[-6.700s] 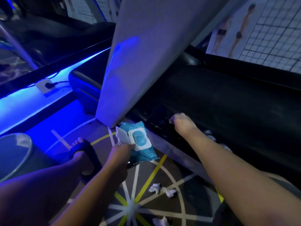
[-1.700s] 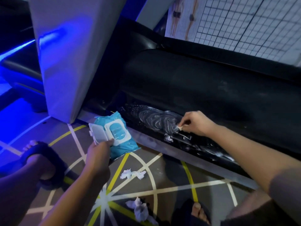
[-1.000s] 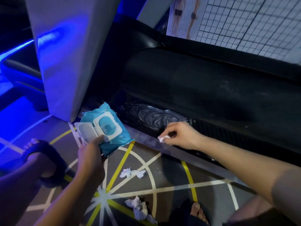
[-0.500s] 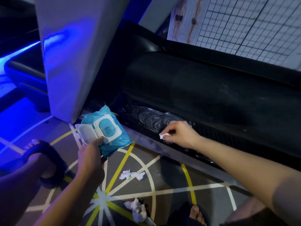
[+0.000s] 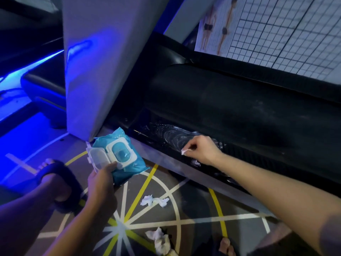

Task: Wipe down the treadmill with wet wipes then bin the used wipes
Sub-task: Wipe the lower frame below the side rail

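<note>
1. The floor (image 5: 193, 206) is dark grey. White and yellow lines (image 5: 140, 193) fan out from a point near the bottom middle, and its far left part glows blue.
2. One crumpled wipe (image 5: 154, 201) lies in the middle. A second crumpled wipe (image 5: 159, 241) lies nearer, just right of the fan's centre.
3. The treadmill (image 5: 239, 111) stands along the far right side, with a grey column (image 5: 103, 71) meeting the floor at its left end.
4. A foot in a dark slipper (image 5: 55, 174) rests at the left, and bare toes (image 5: 226, 246) show at the near edge.
</note>
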